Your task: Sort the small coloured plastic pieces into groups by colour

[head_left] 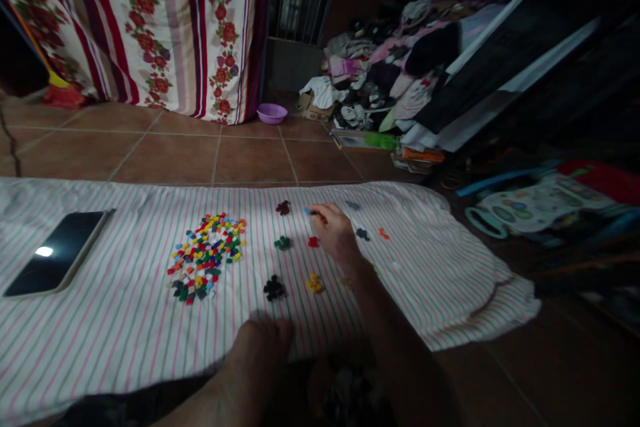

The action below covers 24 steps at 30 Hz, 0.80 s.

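Observation:
My right hand reaches over the striped cloth, thumb and finger pinched at a small blue block. Nearby lie small sorted groups: dark red blocks, green blocks, red blocks, black blocks and yellow blocks. Beyond the hand are grey-blue blocks, dark blue-grey blocks and orange blocks. My left hand rests at the cloth's near edge, fingers curled; whatever they may hold is hidden. A mixed-colour pile of blocks spreads left of the groups.
A phone lies on the left of the striped cloth. Past the cloth is a tiled floor with a purple basin. A floral curtain hangs behind, and a heap of clothes stands at right.

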Available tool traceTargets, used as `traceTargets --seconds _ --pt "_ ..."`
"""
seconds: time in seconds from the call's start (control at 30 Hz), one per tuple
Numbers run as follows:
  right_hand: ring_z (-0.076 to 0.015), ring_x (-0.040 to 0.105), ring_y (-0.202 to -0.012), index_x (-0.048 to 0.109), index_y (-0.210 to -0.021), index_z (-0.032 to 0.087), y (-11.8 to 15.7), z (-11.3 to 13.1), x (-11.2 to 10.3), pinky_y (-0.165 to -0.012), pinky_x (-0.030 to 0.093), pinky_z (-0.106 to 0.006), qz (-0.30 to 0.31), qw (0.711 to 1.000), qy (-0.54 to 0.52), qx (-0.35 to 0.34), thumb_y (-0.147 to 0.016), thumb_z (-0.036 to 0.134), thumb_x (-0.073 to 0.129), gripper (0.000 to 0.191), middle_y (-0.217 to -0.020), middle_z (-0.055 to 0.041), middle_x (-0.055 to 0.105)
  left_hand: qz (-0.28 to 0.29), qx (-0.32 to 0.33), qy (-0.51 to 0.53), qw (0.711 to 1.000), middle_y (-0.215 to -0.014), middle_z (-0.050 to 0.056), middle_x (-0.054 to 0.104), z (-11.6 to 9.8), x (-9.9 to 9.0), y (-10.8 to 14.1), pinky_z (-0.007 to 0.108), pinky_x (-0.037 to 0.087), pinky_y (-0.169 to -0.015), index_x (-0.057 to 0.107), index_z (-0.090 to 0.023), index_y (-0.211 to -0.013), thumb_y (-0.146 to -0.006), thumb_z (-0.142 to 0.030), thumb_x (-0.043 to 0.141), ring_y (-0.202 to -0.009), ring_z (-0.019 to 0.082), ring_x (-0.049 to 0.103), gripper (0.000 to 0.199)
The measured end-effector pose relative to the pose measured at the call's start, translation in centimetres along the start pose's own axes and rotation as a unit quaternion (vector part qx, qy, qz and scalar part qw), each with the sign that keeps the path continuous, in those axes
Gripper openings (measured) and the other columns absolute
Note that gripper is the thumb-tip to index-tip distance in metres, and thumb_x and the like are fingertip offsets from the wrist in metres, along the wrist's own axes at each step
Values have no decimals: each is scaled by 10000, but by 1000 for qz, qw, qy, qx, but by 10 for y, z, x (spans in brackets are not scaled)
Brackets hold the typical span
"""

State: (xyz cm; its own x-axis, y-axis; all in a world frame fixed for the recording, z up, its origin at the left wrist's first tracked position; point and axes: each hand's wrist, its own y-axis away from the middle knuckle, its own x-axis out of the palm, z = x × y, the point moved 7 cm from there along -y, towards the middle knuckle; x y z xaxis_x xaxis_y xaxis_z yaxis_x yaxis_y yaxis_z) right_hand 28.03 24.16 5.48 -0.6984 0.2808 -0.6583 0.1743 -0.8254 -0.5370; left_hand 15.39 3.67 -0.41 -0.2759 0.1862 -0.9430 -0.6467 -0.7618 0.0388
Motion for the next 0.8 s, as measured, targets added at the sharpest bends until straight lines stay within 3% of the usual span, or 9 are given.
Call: traceTargets --seconds 0.17,0.3,0.53,0.7,0.8 --pt "-191 630 -800 704 -948 194 7 -46 -40 -803 533 -350 -29 995 18 97 -778 193 496 268 -885 -62 682 40 -7 55 998 -886 74 608 -1 6 -5 289 432 -652 641 -168 -993 -770 -75 607 -797 188 591 244" --pt "-193 633 -793 709 -911 200 14 -69 -58 -814 540 -382 -33 989 10 145 -778 240 508 245 -876 -60 684 83 -21 68 994 -891 100 631 -1 15 -9 297 451 -655 645 -146 -1049 -770 -55 564 -833 217 621 304" --pt "-206 631 -828 715 -938 204 22 -93 -67 -818 534 -418 -53 979 -31 194 -774 298 516 275 -901 -59 697 128 -26 96 987 -865 70 645 9 9 -17 262 396 -564 623 -178 -1065 -765 3 508 -760 196 639 368" --pt "-190 633 -795 714 -954 181 26 -100 -68 -739 531 -345 -59 971 -57 223 -758 312 526 302 -870 -65 702 103 -36 94 990 -815 66 618 7 9 -14 281 370 -549 605 -157 -1034 -752 -3 523 -710 195 612 331" --pt "-174 628 -749 712 -936 184 25 -88 -60 -699 522 -309 -42 973 -63 217 -750 304 532 285 -816 -45 692 83 -38 77 993 -800 60 596 6 9 -11 282 366 -562 592 -151 -1008 -751 -29 540 -723 198 599 290"
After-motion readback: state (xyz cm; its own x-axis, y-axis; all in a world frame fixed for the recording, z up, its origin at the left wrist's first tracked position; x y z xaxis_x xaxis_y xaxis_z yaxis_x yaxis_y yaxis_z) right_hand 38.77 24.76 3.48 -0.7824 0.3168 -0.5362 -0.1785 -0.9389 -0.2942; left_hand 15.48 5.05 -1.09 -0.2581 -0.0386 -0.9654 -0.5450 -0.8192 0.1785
